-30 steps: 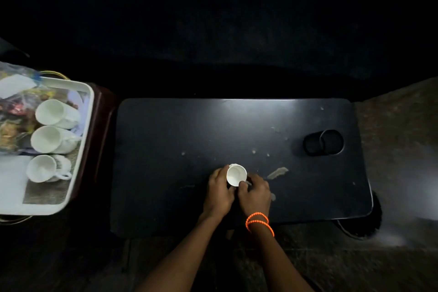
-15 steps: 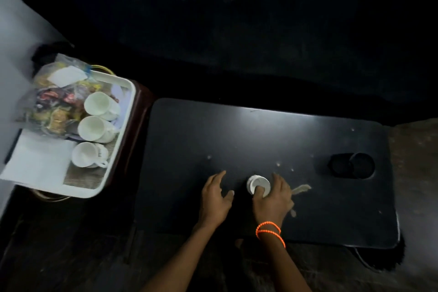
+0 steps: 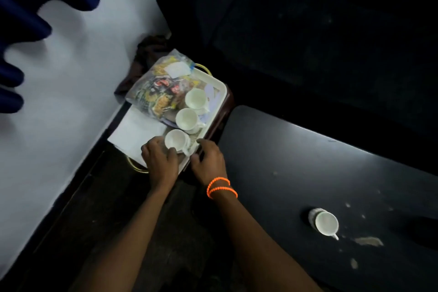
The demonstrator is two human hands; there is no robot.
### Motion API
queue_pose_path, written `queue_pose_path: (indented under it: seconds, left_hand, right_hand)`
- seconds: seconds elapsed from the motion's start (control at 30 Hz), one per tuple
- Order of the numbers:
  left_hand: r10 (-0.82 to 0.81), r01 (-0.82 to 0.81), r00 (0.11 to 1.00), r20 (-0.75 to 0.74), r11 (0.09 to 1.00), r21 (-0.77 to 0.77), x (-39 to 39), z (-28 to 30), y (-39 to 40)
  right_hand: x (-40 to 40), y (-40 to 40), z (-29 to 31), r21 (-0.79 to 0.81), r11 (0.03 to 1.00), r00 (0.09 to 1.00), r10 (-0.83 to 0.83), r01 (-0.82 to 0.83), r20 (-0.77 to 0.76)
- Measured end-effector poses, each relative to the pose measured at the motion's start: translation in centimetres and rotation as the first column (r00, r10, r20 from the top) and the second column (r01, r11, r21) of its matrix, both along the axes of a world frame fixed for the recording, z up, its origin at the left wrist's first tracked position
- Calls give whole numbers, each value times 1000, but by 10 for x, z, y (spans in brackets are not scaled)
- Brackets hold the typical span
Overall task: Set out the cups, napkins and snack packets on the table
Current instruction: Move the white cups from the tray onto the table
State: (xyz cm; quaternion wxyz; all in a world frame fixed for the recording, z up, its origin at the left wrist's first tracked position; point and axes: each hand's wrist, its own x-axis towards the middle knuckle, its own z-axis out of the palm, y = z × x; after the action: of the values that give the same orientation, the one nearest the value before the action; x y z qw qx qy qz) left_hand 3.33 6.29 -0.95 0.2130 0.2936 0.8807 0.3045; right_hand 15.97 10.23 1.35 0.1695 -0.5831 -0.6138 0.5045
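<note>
One white cup (image 3: 326, 223) with a small handle is already sitting upright on the dark worktop (image 3: 308, 161), nearest the camera, among pale scuffs. Further out, the left hand (image 3: 161, 161) is curling its fingers (image 3: 171, 151) round the rim of the closest cup (image 3: 176, 141) in the white tray (image 3: 214, 99), so it's gripping that one. The right hand (image 3: 208, 161), two orange bead bracelets (image 3: 221, 188) on the wrist, is hanging loosely spread by the tray's edge, holding nothing. Three cups are lying in the tray in total, all plain white; the other two (image 3: 187, 119) (image 3: 196, 99) are sitting behind. White napkins (image 3: 137, 131) are lying beside them, and one clear bag of colourful snack packets (image 3: 163, 87) is sitting at the far end.
</note>
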Motion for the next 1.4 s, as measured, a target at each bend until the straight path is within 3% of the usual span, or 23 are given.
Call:
queue_pose_path:
  seconds: [0.1,0.27,0.37,0.57,0.67,0.77,0.9,1.2,1.4]
  left_hand:
    - [92,-79,966,241,995,-64,-22,-3,13]
    - [174,-130,883,435,983,-129,-30,3,24]
    - [214,-191,879,425,977,-98,-20,9,23]
    - [274,-334,895,351,935,123,22,29,13]
    - [172,-227,932,319,963,144,55,30,8]
    - [67,-110,924,377,990,93,91,18,7]
    - [-152,154,914,377,988,26,152,-8,5]
    - [-449,576,708,545,813,-80,272,-45,-16]
    - [-563,712,623,543,696,-96,303,-48,-17]
  right_hand:
    - [-29,12,-2,-32,999,1000,17,-17,-11]
    - [-47,16,-6,-53,998,999,37,-37,8]
    - [-48,8,-2,-83,996,999,-45,43,-20]
    - [-21,-20,16,-148,962,955,-254,232,-152]
    - [9,-32,18,-170,918,904,-387,358,-181]
    - [47,-44,11,-202,852,841,-516,484,-162]
    - [107,-62,-5,-236,729,742,-669,642,-49]
    - [207,-120,-42,-346,224,285,-948,911,138]
    - [228,-133,-55,-401,78,129,-986,913,101]
